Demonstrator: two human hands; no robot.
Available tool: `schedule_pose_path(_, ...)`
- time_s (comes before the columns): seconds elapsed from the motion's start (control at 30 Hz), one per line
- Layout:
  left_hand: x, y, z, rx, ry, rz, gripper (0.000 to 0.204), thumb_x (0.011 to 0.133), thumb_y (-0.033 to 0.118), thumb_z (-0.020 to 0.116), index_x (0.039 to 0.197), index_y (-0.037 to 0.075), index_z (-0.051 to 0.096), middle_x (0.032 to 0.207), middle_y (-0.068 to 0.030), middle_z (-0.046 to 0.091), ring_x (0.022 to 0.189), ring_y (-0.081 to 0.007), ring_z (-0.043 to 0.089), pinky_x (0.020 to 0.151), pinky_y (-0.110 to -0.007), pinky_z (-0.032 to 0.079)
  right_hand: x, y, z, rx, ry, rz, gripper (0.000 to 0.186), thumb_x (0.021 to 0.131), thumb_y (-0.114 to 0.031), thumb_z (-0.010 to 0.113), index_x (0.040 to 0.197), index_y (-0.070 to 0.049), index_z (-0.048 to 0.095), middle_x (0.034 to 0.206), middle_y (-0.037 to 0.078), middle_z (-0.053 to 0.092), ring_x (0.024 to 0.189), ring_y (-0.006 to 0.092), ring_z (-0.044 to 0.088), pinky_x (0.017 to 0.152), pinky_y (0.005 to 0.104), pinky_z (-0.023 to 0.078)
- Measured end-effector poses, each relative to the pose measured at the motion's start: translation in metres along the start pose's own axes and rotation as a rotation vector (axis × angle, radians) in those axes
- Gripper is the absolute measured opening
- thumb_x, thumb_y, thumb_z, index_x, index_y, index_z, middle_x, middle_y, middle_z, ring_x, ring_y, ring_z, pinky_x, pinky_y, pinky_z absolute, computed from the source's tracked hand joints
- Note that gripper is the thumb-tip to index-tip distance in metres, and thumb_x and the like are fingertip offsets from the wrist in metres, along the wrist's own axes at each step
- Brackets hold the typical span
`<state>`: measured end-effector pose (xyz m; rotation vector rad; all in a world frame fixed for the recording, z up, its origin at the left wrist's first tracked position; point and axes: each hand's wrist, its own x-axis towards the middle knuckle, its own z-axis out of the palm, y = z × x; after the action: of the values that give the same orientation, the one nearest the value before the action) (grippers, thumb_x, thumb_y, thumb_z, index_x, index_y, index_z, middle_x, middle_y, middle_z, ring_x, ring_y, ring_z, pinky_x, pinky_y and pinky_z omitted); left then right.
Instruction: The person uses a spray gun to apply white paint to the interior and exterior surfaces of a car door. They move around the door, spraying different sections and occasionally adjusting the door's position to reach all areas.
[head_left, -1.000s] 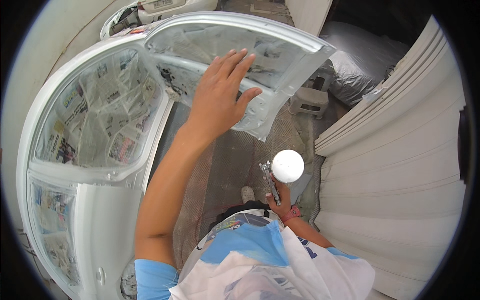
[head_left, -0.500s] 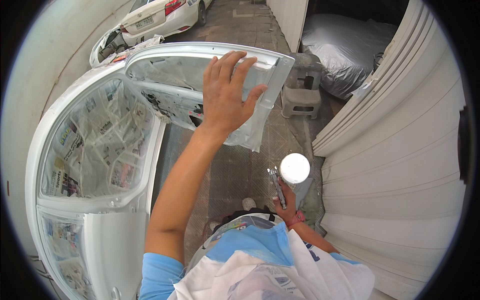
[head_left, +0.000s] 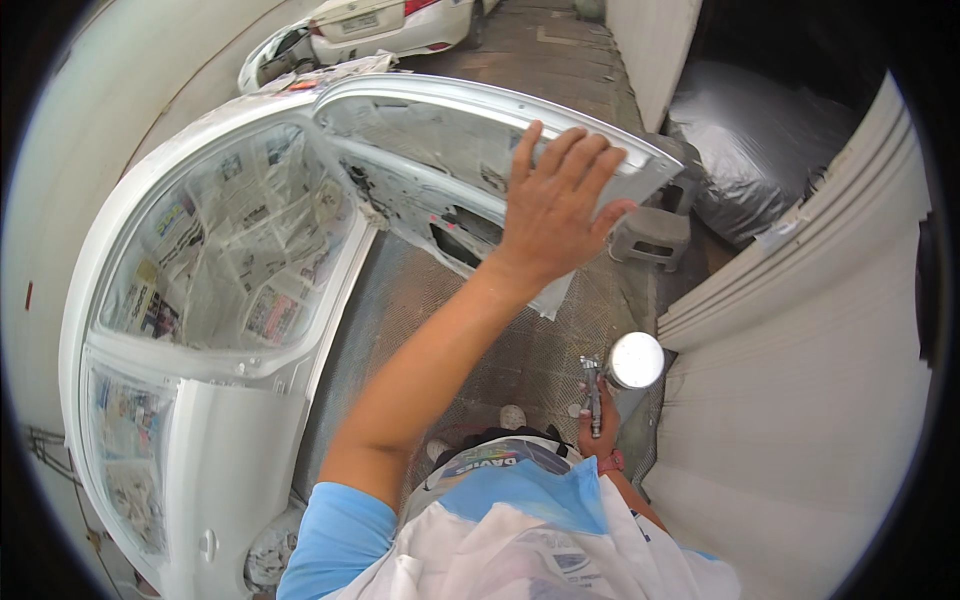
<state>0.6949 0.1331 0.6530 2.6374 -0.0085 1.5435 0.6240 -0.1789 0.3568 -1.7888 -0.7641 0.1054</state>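
right hand (head_left: 606, 428) around spray gun (head_left: 594, 388), left hand (head_left: 560, 212) near open car door (head_left: 425, 182)

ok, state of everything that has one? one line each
left hand: empty, raised, fingers apart; contact with door unclear
right hand: closed around spray gun
spray gun: held; trigger position can't be told
cup: upright beside the gun's body
near door: open
door with handle: looks shut
newspaper: spread over the car opening
stool: upright
silver sheet: draped, wrinkled
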Motion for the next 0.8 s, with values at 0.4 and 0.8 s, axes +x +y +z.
schedule_pose_path(0.4, -0.005, 0.011, -0.014, 0.075, 0.051, -0.049, 0.051, 0.101, 0.060, 0.067, 0.132, 0.019, 0.070, 0.132, 0.0006, 0.066, 0.136, -0.0252, 0.054, 0.132, -0.063, 0.013, 0.007, 0.038, -0.019, 0.011, 0.100, 0.148, 0.073, 0.114, -0.048, 0.054, 0.166, 0.003, 0.044, 0.157, 0.027, 0.059, 0.134, 0.0377, 0.067, 0.116, 0.0470, 0.048)
schedule_pose_path(0.8, -0.057, 0.010, -0.120, 0.258, -0.040, -0.078, 0.057, 0.098, 0.070, 0.066, 0.133, 0.026, 0.073, 0.133, 0.0064, 0.068, 0.129, -0.0208, 0.058, 0.132, -0.061, 0.012, 0.016, 0.035, -0.019, -0.002, 0.173, 0.177, 0.075, 0.115, -0.051, 0.052, 0.167, 0.002, 0.042, 0.159, 0.025, 0.057, 0.137, 0.0359, 0.064, 0.117, 0.0462, 0.046)
